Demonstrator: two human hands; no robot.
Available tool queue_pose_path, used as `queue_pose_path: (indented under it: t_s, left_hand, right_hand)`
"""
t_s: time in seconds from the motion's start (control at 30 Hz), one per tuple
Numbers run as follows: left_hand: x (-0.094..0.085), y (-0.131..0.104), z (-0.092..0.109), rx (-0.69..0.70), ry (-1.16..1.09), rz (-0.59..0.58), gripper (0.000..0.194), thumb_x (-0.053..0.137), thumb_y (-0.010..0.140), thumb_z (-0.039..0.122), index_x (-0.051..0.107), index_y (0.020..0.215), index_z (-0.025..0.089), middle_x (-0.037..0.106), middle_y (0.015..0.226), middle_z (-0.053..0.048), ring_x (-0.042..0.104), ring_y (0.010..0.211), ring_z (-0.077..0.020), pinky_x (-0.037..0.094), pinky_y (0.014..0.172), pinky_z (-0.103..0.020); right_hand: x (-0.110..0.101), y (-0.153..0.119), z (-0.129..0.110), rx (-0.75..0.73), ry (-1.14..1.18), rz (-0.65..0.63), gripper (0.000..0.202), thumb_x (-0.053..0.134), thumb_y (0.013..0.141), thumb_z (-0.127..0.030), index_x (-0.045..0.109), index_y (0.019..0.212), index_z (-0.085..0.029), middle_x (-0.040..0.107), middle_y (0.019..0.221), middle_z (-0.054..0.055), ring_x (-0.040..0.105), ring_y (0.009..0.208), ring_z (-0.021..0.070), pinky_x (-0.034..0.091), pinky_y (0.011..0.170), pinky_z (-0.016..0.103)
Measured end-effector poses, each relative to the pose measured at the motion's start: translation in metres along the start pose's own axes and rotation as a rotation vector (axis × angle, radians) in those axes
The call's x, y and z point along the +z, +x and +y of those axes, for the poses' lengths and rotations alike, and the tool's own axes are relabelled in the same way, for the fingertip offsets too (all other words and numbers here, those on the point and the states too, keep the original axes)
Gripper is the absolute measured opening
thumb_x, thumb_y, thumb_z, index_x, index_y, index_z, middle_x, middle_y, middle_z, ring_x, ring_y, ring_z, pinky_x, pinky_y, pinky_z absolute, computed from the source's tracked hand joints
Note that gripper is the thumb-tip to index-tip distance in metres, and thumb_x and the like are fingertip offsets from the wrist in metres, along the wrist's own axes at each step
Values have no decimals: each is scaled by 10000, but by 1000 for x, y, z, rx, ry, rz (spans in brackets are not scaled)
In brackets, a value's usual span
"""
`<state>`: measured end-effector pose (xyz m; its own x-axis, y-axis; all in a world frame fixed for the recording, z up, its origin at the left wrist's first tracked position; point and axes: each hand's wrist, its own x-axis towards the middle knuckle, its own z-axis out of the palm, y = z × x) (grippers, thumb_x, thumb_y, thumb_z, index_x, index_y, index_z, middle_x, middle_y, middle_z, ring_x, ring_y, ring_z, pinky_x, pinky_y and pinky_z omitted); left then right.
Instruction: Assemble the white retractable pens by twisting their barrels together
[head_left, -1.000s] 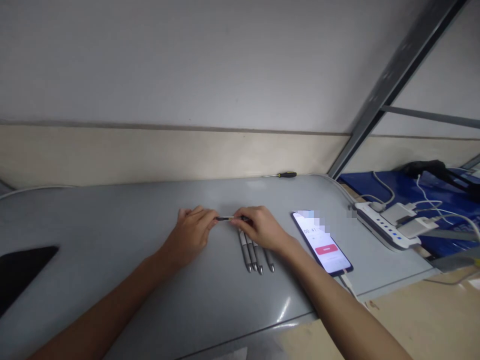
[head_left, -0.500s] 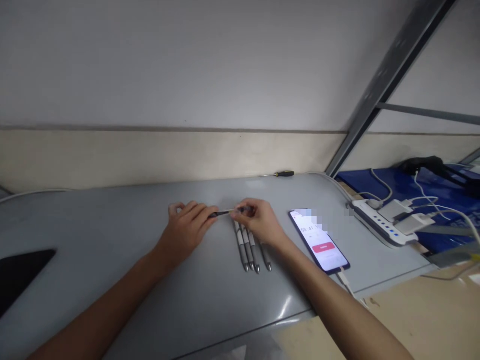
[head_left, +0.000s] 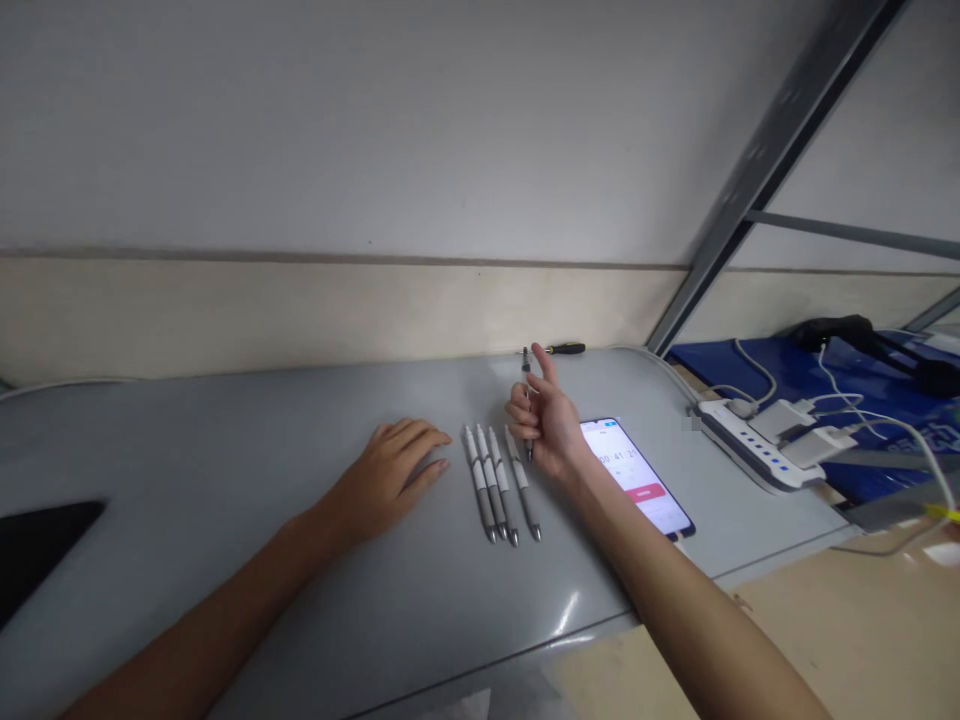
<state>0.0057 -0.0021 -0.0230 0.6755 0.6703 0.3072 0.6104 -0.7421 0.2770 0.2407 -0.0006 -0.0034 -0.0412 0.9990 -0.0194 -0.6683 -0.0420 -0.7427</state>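
Note:
My right hand is wrapped round a slim dark-and-clear pen that stands about upright, with its dark tip showing below my fingers. The thumb of that hand sticks up beside the pen's top end. Palm down on the grey desk, my left hand holds nothing, its fingers stretched out and apart. Between the hands lie several white pens with grey grips, side by side, their tips toward me. One white pen lies slightly apart at the right, its upper end close under my right hand.
A phone with a running timer lies under and beside my right forearm. Behind my right hand, a screwdriver rests near the wall. A power strip with plugged chargers sits at the right. A black flat object lies far left.
My hands have come apart. My right hand has turned the pen from level to upright and moved right; my left hand has let go of it and lies open on the desk.

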Motion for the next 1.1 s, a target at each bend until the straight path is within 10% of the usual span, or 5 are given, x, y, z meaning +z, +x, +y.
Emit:
queue_pose_path:
  t_s: [1.1]
  left_hand:
    - [3, 0, -4, -2, 18, -35, 246, 425, 985, 340, 593, 1112, 212, 618, 1101, -59, 539, 1050, -224, 394, 951, -410]
  right_hand:
    - [0, 0, -2, 39, -43, -55, 466, 575, 887, -310, 380, 1304, -389, 295, 581, -100, 159, 434, 68, 64, 412, 170]
